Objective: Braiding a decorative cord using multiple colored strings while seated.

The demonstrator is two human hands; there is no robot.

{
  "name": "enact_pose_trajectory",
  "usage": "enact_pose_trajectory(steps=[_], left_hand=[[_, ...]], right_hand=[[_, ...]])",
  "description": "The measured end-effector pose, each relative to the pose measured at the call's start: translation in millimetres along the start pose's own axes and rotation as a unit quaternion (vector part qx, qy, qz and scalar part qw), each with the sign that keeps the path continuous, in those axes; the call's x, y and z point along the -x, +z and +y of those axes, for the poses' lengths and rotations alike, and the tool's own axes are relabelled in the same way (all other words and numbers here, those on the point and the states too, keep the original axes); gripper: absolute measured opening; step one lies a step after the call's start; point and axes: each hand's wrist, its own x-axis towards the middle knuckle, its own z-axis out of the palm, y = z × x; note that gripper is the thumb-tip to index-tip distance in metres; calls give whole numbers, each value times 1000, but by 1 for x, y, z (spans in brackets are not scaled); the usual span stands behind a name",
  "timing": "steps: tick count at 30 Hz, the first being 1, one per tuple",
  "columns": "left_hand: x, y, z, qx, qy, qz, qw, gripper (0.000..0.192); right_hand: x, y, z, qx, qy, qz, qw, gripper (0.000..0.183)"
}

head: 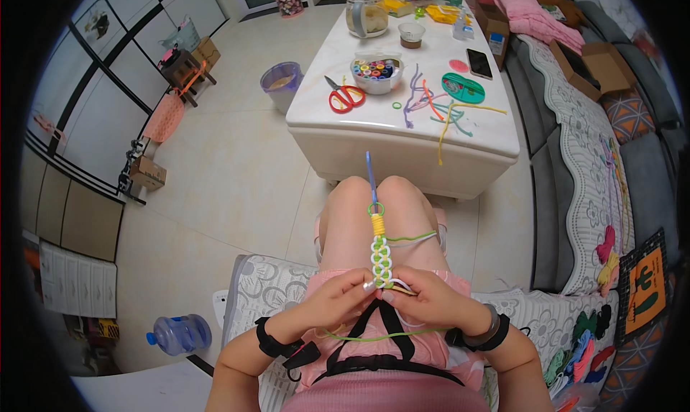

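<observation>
A knotted cord braid [381, 261] in green, white and yellow hangs along my lap between my knees. Its top has a yellow cord wrap [378, 224] and a green ring [375, 209]. From the ring a blue strip [370, 174] runs toward the table. My left hand [347, 294] pinches the braid's lower end. Close beside it, my right hand [418, 296] grips the white and yellow cords [401, 288] at that end. A loose green cord [388, 337] crosses my lap, and more green and white cord [412, 239] lies over my thigh. The fingertips partly hide the lowest knot.
The white table [388, 137] ahead bears red-handled scissors [346, 98], a tub of thread spools [377, 73], cut cords [426, 96], a green oval case [463, 88], a phone [479, 63] and a glass kettle [366, 15]. Yarn bundles [582, 352] lie on the sofa at right.
</observation>
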Motion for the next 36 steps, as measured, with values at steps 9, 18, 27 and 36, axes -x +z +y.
enact_pose_trajectory(steps=[9, 18, 27, 36], left_hand=[[-8, 5, 3, 94, 27, 18, 995, 15], [-7, -6, -4, -16, 22, -29, 999, 11], [-9, -5, -15, 2, 6, -5, 1000, 13], [-7, -10, -17, -28, 34, -1, 999, 15]], right_hand=[[-2, 1, 4, 43, -43, 35, 998, 29], [3, 3, 6, -3, -15, -9, 1000, 23], [16, 5, 14, -94, 71, 31, 993, 22], [8, 8, 1, -43, 57, 89, 993, 24]])
